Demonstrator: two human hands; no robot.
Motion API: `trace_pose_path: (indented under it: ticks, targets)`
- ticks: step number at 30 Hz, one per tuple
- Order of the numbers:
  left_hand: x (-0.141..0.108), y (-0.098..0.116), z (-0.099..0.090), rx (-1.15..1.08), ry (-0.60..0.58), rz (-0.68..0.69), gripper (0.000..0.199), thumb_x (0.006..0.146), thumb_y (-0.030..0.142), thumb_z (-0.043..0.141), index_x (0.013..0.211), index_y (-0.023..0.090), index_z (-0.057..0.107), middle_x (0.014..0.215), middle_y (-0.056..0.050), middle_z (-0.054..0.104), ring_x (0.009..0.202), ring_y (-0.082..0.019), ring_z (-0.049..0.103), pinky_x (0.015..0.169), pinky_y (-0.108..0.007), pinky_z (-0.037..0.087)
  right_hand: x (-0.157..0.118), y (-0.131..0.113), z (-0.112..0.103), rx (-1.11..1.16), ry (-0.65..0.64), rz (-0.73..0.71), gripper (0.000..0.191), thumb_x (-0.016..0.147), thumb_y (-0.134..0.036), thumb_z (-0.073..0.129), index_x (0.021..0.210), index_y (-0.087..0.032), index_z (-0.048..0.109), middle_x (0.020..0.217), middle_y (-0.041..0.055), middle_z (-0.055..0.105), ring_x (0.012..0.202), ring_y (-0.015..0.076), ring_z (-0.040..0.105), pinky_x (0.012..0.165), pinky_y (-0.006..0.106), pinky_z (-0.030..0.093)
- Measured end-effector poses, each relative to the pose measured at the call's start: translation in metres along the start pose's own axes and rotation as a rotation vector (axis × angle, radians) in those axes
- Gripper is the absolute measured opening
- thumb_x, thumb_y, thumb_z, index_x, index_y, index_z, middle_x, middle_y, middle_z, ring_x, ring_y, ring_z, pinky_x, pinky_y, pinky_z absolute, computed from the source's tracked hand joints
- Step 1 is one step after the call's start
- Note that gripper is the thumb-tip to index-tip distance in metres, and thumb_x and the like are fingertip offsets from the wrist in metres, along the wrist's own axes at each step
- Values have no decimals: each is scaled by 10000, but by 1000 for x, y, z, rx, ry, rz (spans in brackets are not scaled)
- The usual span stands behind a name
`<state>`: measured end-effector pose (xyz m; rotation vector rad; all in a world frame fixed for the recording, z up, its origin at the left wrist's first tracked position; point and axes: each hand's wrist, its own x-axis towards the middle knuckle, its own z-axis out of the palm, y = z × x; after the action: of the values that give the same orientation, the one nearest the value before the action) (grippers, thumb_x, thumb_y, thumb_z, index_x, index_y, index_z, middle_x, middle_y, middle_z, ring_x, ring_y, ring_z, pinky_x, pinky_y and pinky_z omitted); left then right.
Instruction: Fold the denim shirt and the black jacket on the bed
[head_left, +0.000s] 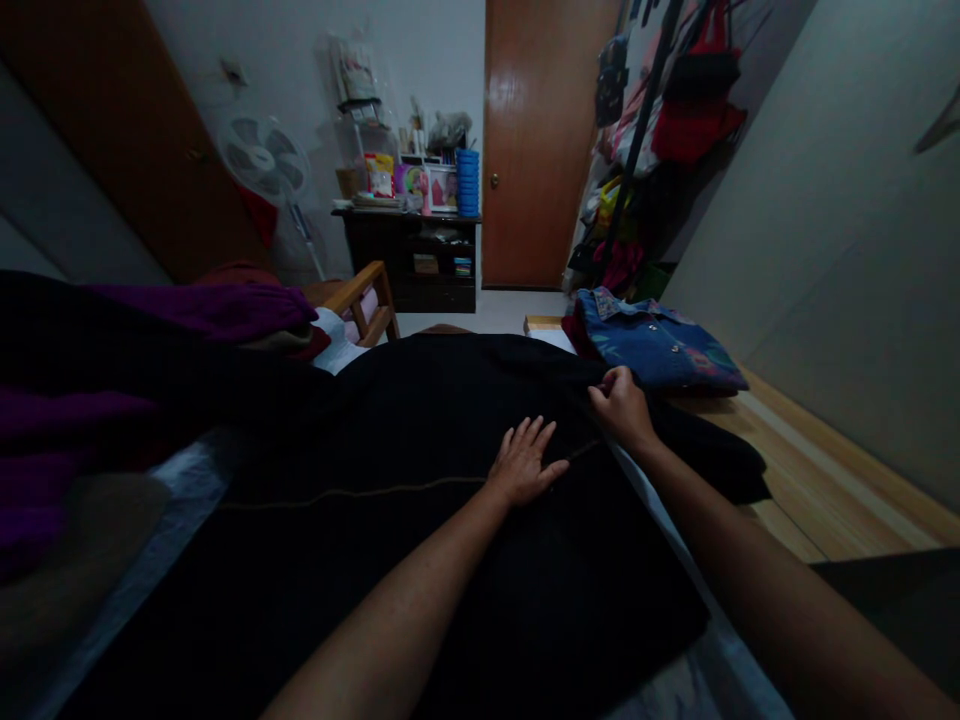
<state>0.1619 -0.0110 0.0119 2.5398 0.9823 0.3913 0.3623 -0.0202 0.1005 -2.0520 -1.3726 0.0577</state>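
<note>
A black long-sleeved garment (420, 410) with a tan seam line lies spread out in front of me, its body toward me and a sleeve reaching to each side. My left hand (523, 462) rests flat on it, fingers spread, near the seam. At the garment's right shoulder area, my right hand (621, 405) pinches the black cloth between thumb and fingers. The right sleeve extends beyond that hand across the wooden surface.
Folded denim clothing (652, 340) lies at the right on a wooden ledge (810, 490). Purple clothes (210, 310) are heaped at the left. Farther back stand a wooden chair (382, 300), a fan (262, 160), a dark cabinet (409, 265) and a closed door (536, 150).
</note>
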Motion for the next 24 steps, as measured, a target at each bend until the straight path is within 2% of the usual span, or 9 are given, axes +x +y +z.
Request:
trace_pose_path:
  ticks: [1, 4, 6, 8, 10, 12, 17, 21, 24]
  targets:
    - [0, 0, 0, 1, 5, 1, 745, 897, 678, 254, 1512, 267, 164, 1592, -53, 171, 1464, -259, 82, 1174, -497, 119, -3, -2, 0, -84, -38, 5, 301, 840, -408, 523, 984, -158, 610, 866, 121, 684, 820, 244, 650, 746, 322, 467]
    - [-1, 0, 1, 6, 14, 7, 751, 896, 683, 251, 1513, 265, 163, 1590, -55, 179, 1464, -254, 80, 1174, -499, 117, -3, -8, 6, -203, -269, 32, 437, 880, -530, 462, 789, -151, 658, 817, 147, 690, 825, 258, 654, 725, 310, 459]
    - [-1, 0, 1, 13, 13, 8, 749, 898, 680, 252, 1513, 263, 164, 1589, -53, 184, 1465, -250, 80, 1175, -499, 114, 3, -13, 13, -169, -394, 71, 450, 902, -505, 458, 779, -134, 681, 793, 129, 698, 785, 228, 658, 688, 277, 458]
    - [-2, 1, 1, 20, 12, 6, 746, 898, 680, 251, 1512, 263, 171, 1588, -51, 190, 1465, -246, 86, 1177, -496, 111, 10, -16, 20, -142, -448, 112, 362, 896, -417, 518, 816, -113, 698, 767, 102, 704, 729, 198, 655, 653, 250, 454]
    - [-2, 1, 1, 25, 15, 6, 745, 898, 683, 241, 1510, 262, 177, 1586, -50, 198, 1464, -240, 97, 1178, -488, 113, 16, -18, 26, -159, -440, 144, 270, 860, -331, 589, 867, -87, 703, 766, 95, 708, 710, 189, 655, 643, 240, 452]
    - [-3, 0, 1, 31, 27, 5, 743, 900, 682, 232, 1509, 260, 182, 1584, -52, 202, 1463, -237, 103, 1179, -481, 116, 19, -17, 28, -193, -407, 160, 262, 852, -296, 601, 922, -64, 699, 818, 116, 714, 757, 202, 664, 667, 242, 456]
    - [-3, 1, -1, 35, 58, 6, 722, 907, 671, 227, 1503, 262, 208, 1586, -54, 197, 1462, -238, 106, 1178, -478, 119, 10, -7, 27, -269, -327, 158, 337, 920, -343, 492, 1018, -80, 678, 1071, 198, 679, 1003, 260, 645, 799, 281, 455]
    - [-7, 0, -2, 44, 20, -2, 703, 916, 662, 192, 1498, 270, 231, 1578, -48, 227, 1453, -235, 157, 1170, -467, 161, -4, -6, 29, -386, -306, 145, 365, 936, -377, 433, 1070, -115, 648, 1072, 210, 673, 1015, 295, 648, 811, 346, 470]
    - [-17, -11, -8, 99, 7, -14, 694, 919, 659, 171, 1492, 277, 254, 1572, -53, 243, 1444, -230, 194, 1162, -464, 180, -10, -10, 31, -510, -291, 88, 369, 950, -389, 392, 1068, -131, 628, 1029, 190, 687, 963, 287, 670, 784, 356, 486]
